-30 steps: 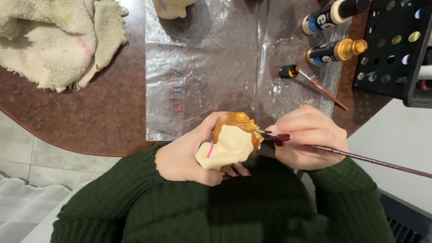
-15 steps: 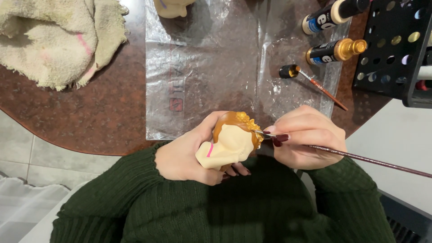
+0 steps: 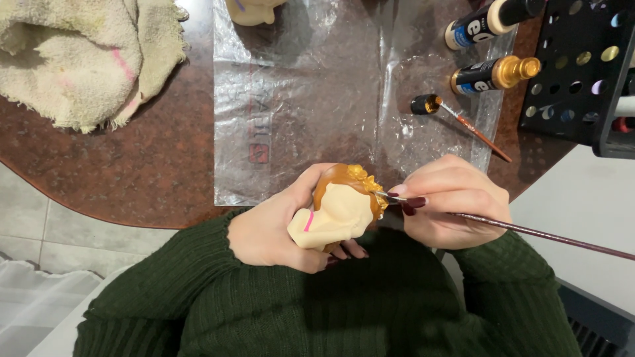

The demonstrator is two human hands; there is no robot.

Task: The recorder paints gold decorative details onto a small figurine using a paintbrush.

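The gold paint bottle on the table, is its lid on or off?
Off. The gold paint bottle lies on its side with its gold neck bare, and a small black cap sits apart on the plastic sheet.

cream figurine [image 3: 334, 215] – golden-brown hair | dark-green ribbed sweater [image 3: 331, 311] | beige towel [image 3: 79, 56]

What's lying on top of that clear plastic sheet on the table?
On the plastic sheet lie two paint bottles, a small open cap with a brush, and a cream figurine piece, mostly cut off by the frame.

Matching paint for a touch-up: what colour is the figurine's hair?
Golden brown, on the figurine held in the left hand; head view.
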